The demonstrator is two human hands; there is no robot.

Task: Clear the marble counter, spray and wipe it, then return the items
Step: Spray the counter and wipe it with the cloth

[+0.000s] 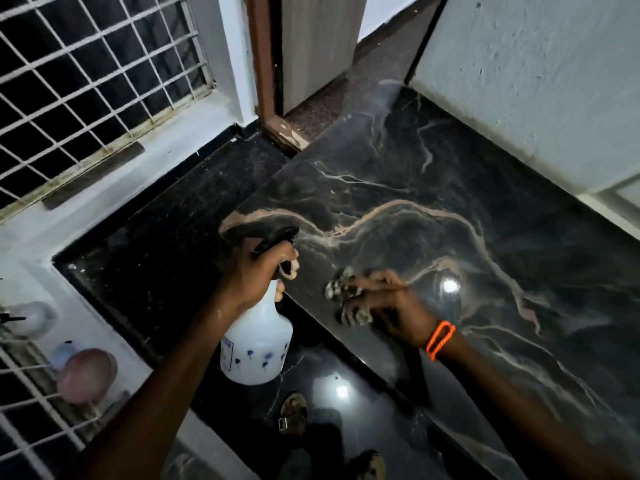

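Note:
A dark marble counter (450, 174) with pale veins fills the right half of the view. My left hand (258, 271) grips a white spray bottle (256, 344) by its black trigger head, held just off the counter's left edge. My right hand (391, 306), with an orange band at the wrist, presses a checked cloth (341, 287) flat on the counter near that edge. The cloth is blurred and partly hidden under my fingers.
A barred window (86, 74) and sill are at the far left. A brown door frame (266, 71) stands beyond the counter's far end. A pale wall (536, 81) borders the counter on the right. Sandalled feet (292, 412) stand on the glossy black floor below.

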